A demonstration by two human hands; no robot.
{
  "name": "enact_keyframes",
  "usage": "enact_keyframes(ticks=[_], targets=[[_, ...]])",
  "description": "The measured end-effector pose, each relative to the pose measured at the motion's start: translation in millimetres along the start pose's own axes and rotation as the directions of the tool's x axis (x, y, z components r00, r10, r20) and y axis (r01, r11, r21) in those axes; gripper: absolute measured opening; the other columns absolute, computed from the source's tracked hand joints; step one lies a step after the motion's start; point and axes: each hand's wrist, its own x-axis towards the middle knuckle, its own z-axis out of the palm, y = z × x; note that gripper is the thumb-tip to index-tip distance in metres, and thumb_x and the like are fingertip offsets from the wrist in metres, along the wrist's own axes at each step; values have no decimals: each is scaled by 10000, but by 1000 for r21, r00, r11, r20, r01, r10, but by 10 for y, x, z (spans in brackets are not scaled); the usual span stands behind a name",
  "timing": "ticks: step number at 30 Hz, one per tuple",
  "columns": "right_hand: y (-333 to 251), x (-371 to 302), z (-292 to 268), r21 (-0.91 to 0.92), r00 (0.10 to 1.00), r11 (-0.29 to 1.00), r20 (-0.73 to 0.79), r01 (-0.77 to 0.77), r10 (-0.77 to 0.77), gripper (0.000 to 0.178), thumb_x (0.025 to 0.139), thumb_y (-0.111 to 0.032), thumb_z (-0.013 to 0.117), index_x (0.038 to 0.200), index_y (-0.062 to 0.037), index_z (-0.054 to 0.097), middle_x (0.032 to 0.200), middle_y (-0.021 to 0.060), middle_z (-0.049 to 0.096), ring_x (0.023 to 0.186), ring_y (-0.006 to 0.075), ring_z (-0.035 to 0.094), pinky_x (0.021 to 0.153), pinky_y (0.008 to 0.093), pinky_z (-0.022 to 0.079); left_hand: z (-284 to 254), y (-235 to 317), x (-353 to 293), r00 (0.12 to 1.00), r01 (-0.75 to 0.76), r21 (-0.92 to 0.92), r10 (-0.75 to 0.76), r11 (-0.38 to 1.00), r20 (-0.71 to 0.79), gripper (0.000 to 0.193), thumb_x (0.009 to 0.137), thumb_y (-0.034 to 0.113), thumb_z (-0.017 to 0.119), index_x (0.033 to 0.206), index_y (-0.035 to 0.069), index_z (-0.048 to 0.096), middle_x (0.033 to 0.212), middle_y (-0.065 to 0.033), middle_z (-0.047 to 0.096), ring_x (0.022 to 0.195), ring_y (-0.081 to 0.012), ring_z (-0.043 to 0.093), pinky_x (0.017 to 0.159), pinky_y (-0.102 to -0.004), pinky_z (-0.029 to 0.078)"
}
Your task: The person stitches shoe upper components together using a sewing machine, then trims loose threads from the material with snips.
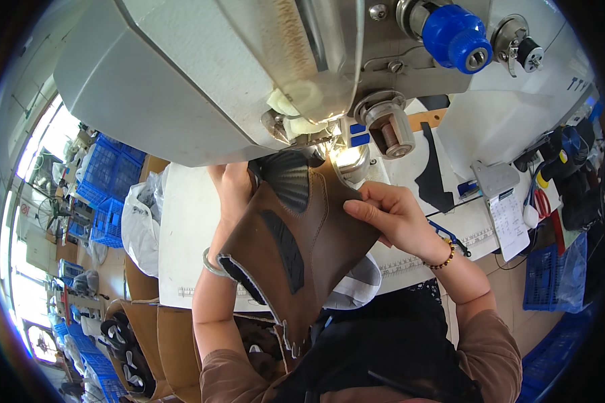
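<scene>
A brown leather boot upper (329, 252) with black ribbed and textured inserts and visible stitching lines hangs beneath the sewing machine head (181, 74). Its far end lies by the lit needle area. My right hand (396, 218) pinches the right edge of the leather between thumb and fingers. At the upper's far left side is my left hand (231, 191), its visible fingers bent against the leather. The fingertips there are hidden behind the upper and the machine. A grey-white lining (359, 285) shows under the lower right part.
A white table (181, 228) with ruler strips carries a black cut piece (435, 171) and red-handled scissors (539, 205) at right. A blue knob (456, 37) and a thread bobbin (391, 138) sit on the machine. Cardboard boxes (171, 346) and blue crates (107, 168) stand left.
</scene>
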Motion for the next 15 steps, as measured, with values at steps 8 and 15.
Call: enact_keyframes(ticks=[8,15], targets=[[8,71,-2,65,1000,998,-17,-19,20,315,960,-257,606,731,-68,498,506,-70,422,419,0,355,386,197,242,-40,27,69,1000,10,0,-10,1000,23,154,851,76,557,967,-20,589,956,-91,608,896,-175,568,809,-298,441],[9,111,13,11,998,998,-20,-63,63,309,955,-267,609,754,-52,517,508,-39,477,403,14,447,368,184,306,-126,101,93,999,31,31,-32,999,33,164,859,86,545,978,-18,590,969,-100,610,911,-187,573,825,-307,445]])
